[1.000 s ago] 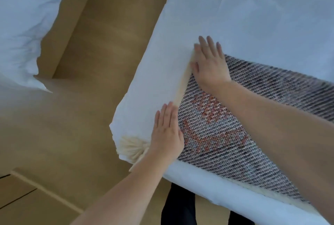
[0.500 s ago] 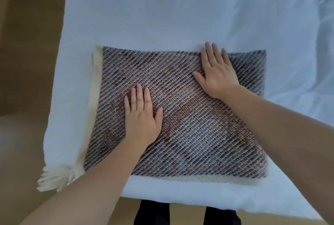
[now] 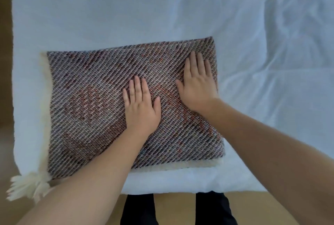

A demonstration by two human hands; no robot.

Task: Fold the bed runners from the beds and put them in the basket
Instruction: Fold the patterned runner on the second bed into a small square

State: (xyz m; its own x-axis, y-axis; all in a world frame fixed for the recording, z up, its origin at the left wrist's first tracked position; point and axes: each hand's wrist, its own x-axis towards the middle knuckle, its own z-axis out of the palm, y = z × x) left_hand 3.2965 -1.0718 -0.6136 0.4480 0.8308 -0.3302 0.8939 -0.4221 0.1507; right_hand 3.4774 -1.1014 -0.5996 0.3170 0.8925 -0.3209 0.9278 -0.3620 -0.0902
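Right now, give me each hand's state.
Left hand: open, flat on the folded bed runner.
Right hand: open, flat on it, holding nothing.

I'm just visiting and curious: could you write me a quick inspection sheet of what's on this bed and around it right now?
Surface: white bed sheet, lightly creased, reaching to the bed's near edge.
Job's things: folded woven bed runner with dark and reddish diagonal pattern, lying flat near the bed's corner; cream fringe tassel hanging off the corner. No basket in view.
Clutter: nothing seen.
Grips: left hand and right hand, both flat and open, palms down on the runner.
Cables: nothing seen.
Surroundings: tan wooden floor; the person's dark trouser legs at the bed's edge.
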